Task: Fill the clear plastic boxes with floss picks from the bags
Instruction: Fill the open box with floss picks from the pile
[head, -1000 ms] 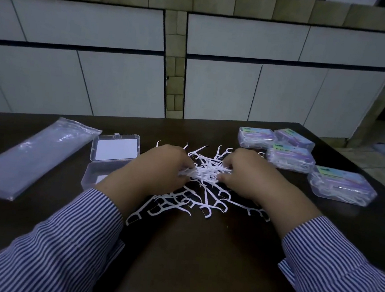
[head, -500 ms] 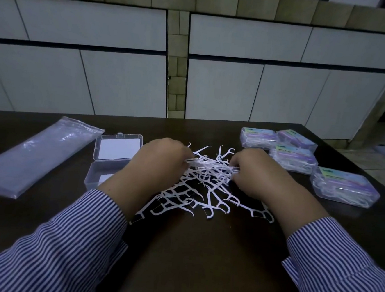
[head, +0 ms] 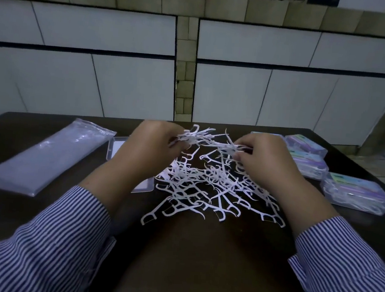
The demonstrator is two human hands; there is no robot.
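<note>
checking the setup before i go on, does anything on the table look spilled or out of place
Only the loose floss picks: they lie in a tangled heap on the dark table rather than in a box. Left hand and right hand each hold a bunch. The open box is mostly hidden behind the left hand.

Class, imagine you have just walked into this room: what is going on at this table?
A person in a striped shirt is sorting floss picks on a dark table. The left hand grips a bunch of picks, and the right hand pinches a few more above the loose pile. An open clear box lies behind the left arm, a plastic bag at far left, and filled boxes on the right.
</note>
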